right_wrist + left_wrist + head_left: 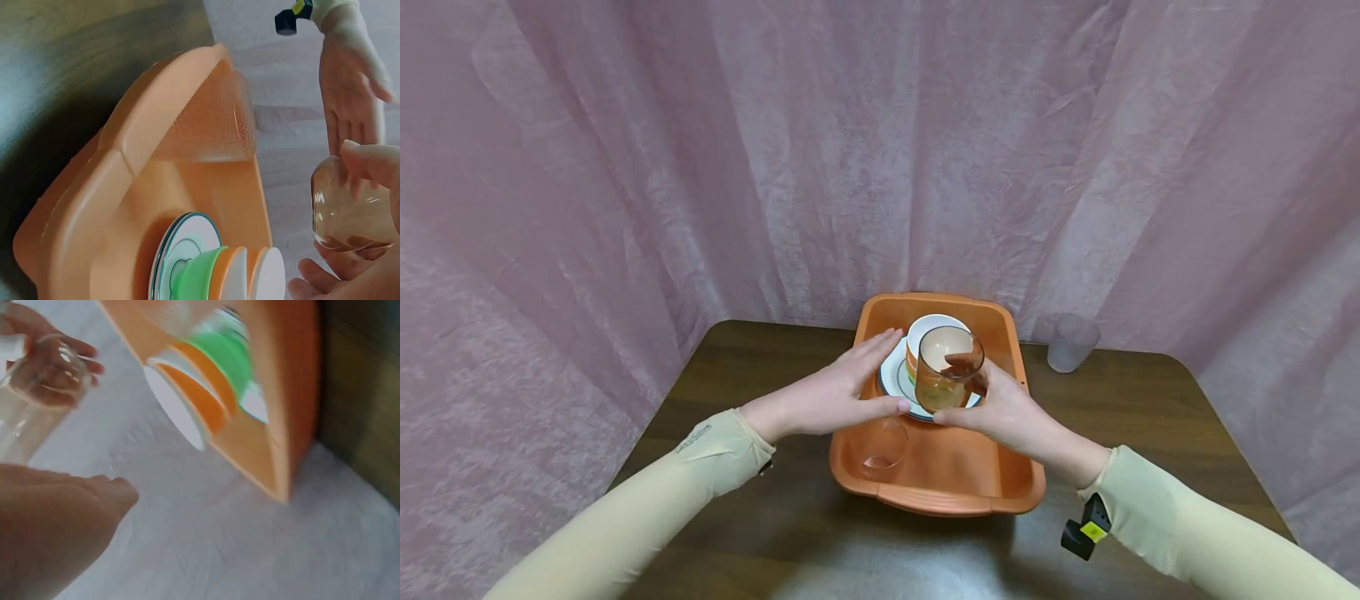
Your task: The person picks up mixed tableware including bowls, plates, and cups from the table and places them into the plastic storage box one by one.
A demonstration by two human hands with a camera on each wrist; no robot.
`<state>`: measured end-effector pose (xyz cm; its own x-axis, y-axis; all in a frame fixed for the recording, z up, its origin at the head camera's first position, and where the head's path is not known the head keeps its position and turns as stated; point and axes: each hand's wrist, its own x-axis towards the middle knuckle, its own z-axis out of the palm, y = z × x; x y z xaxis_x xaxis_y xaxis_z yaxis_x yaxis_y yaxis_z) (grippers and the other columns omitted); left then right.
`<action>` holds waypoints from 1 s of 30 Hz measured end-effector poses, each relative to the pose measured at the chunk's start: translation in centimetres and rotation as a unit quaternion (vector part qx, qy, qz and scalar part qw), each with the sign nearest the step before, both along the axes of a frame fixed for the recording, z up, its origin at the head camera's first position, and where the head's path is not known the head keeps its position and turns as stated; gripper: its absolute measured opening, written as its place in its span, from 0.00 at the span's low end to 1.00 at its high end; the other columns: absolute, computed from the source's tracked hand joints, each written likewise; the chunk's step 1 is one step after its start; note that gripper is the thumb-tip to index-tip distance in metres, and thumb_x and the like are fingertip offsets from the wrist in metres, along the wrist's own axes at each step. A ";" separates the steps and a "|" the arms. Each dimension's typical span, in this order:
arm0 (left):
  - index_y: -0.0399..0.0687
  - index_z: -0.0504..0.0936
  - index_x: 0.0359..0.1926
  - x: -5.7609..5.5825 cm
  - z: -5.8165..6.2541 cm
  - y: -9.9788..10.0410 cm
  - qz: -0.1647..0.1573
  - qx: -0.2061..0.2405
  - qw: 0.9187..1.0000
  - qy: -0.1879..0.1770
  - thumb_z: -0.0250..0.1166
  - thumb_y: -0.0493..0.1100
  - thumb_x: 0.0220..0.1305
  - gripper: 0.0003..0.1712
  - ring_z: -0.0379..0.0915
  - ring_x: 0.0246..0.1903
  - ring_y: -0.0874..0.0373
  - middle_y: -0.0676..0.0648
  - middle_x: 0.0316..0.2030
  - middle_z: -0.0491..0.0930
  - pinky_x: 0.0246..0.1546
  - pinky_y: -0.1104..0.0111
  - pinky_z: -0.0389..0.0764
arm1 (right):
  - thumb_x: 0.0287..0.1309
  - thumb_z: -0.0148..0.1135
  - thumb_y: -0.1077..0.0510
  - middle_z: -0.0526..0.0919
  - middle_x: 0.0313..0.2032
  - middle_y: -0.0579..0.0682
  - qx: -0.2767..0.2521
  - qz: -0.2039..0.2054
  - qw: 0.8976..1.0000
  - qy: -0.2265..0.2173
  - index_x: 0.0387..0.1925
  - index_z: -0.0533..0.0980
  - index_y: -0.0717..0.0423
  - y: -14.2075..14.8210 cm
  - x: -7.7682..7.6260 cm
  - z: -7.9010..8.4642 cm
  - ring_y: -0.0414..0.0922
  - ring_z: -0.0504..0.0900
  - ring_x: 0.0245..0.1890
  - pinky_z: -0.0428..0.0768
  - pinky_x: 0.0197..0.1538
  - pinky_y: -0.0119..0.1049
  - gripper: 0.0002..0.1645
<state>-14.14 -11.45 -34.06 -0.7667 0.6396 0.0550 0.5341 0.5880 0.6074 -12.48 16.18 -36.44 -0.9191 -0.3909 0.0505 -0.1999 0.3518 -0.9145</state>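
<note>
My right hand (1000, 408) grips an amber drinking glass (942, 392) and holds it over the orange basin (955, 504). Straight-fingered, my left hand (842, 387) is to the left of that glass, apart from it, with its palm facing it in the right wrist view. Below the glass, a stack of bowls (234, 275) in green, orange and white rests on white plates (190, 237) with a dark rim, inside the basin. Another clear glass (219, 125) is in the basin's near left corner.
A frosted glass (1072, 342) stands on the dark wooden table (760, 367) at the back right, beyond the basin. Pink curtains (850, 150) hang close behind the table's back edge. A black wrist camera (1084, 527) is strapped to my right wrist.
</note>
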 end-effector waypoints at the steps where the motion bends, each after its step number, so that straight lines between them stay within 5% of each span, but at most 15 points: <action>1: 0.59 0.42 0.83 -0.1 0.1 0.6 -0.003 0.019 1.000 -0.013 0.62 0.71 0.66 0.58 0.38 0.78 0.59 0.53 0.81 0.42 0.75 0.55 0.50 | 0.50 0.81 0.56 0.82 0.58 0.49 0.002 0.001 1.000 0.002 0.66 0.71 0.53 -0.1 0.0 0.0 0.50 0.78 0.59 0.72 0.61 0.51 0.43; 9: 0.66 0.58 0.79 -0.2 0.1 3.0 0.015 0.109 0.992 -0.060 0.74 0.67 0.56 0.54 0.58 0.71 0.61 0.58 0.73 0.61 0.70 0.60 0.62 | 0.48 0.82 0.49 0.81 0.59 0.47 0.023 0.003 1.000 0.005 0.66 0.71 0.53 -0.9 0.2 0.2 0.49 0.78 0.60 0.73 0.63 0.52 0.45; 17: 0.57 0.69 0.73 -0.4 -0.1 3.4 0.015 0.145 0.988 -0.051 0.77 0.59 0.57 0.46 0.63 0.69 0.52 0.56 0.66 0.70 0.69 0.58 0.63 | 0.52 0.80 0.55 0.80 0.61 0.54 0.020 0.012 1.000 0.007 0.65 0.70 0.60 -1.0 0.3 0.0 0.55 0.76 0.62 0.72 0.64 0.54 0.42; 30: 0.54 0.74 0.67 -0.6 -0.1 3.6 0.014 0.152 0.987 -0.057 0.78 0.57 0.56 0.40 0.63 0.68 0.63 0.55 0.63 0.74 0.71 0.59 0.62 | 0.51 0.81 0.53 0.79 0.62 0.55 0.029 0.022 0.999 0.019 0.65 0.68 0.52 -0.9 0.7 -0.3 0.57 0.75 0.64 0.77 0.59 0.53 0.43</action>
<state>-14.70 -7.86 -34.14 -0.7964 0.5848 0.1542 0.4384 0.3825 0.8133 -11.82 15.30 -36.72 -0.8992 -0.4333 0.0611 -0.2504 0.3948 -0.8840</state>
